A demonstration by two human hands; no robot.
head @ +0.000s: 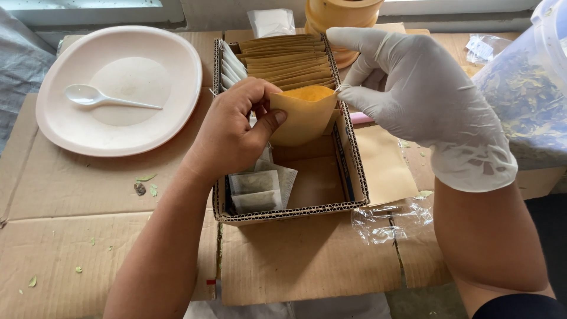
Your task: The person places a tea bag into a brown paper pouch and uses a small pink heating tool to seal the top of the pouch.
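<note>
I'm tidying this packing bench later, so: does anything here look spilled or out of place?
Yes. Small dried leaf bits lie scattered on the cardboard below the plate, with more near its lower left corner. A crumpled clear plastic wrapper also lies loose beside the cardboard box.

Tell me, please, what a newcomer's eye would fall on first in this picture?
Most striking is the small tan paper pouch, held open over the shallow corrugated cardboard box at the centre. The bare left hand pinches its edge while the right hand in a white glove meets its mouth. At the upper left lies a pale oval plastic plate with a white plastic spoon on it.
</note>
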